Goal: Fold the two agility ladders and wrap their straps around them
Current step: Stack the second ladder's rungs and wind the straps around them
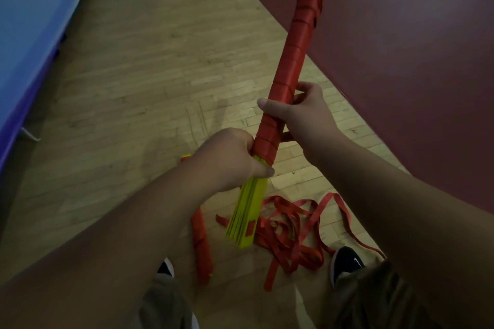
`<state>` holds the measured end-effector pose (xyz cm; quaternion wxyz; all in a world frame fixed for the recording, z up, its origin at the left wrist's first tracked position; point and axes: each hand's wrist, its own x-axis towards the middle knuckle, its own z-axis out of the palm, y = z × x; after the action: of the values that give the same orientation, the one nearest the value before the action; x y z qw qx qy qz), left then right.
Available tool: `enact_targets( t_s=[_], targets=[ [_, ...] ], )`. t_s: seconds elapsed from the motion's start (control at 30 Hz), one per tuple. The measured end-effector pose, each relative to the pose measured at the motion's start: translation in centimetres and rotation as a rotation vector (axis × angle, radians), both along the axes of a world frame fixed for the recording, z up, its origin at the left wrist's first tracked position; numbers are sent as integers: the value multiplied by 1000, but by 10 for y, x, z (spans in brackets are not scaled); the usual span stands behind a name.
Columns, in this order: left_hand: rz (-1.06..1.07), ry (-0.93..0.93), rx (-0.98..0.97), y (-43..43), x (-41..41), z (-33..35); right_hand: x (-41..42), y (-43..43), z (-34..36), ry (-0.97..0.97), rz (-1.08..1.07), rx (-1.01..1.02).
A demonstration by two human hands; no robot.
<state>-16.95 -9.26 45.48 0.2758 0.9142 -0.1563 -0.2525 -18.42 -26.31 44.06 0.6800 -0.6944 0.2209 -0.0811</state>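
The ladder in the hands (291, 61) is folded into one long bundle, held up in the air and tilted away from the person. Red strap is wound tight around most of it, from the far tip down to the hands. The near end (248, 211) is bare yellow, so the wrapping is not done. A big messy pile of loose strap (294, 227) lies on the wooden floor (160, 61) just under that end; I think this is what is left to wind on. The left hand (235, 157) has its fingers curled around the bundle right where the red stops. The right hand (304, 108) grips it a little higher, thumb across the front. The other ladder (201, 243) lies on the floor near the feet, wrapped in red and looking finished, though an arm hides part of it. So about one and a half ladders look done. A black shoe (347, 262) stands beside the pile.
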Motion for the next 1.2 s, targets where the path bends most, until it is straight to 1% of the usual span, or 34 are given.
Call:
enact_targets(
  t_s=[0.07,0.17,0.23,0.3,0.37,0.43,0.5,0.67,0.8,0.97,1.1,1.2],
  targets=[
    [-21,106,-114,9,6,-1,0,-7,2,22,74,39],
    [-97,244,-242,21,14,0,-2,-15,6,16,196,216],
    [-150,265,-303,27,18,1,-3,-18,10,1,284,316],
    [-179,277,-365,31,21,0,-4,-20,15,-26,357,371],
    [-203,280,-376,33,24,0,-4,-21,16,-58,368,397],
    [-245,273,-324,32,25,4,-5,-22,16,-75,340,370],
    [-281,239,-233,32,27,5,-6,-22,14,-62,326,303],
    [-285,153,-11,25,22,5,-6,-21,6,-4,259,161],
    [-317,42,129,21,20,1,-6,-18,4,17,241,32],
    [-314,26,204,19,16,3,-7,-13,3,7,243,-82],
    [-275,-9,272,18,16,4,-5,-11,0,-1,198,-143],
    [-234,-56,272,16,13,4,-2,-10,-4,-9,146,-183]
  ],
)
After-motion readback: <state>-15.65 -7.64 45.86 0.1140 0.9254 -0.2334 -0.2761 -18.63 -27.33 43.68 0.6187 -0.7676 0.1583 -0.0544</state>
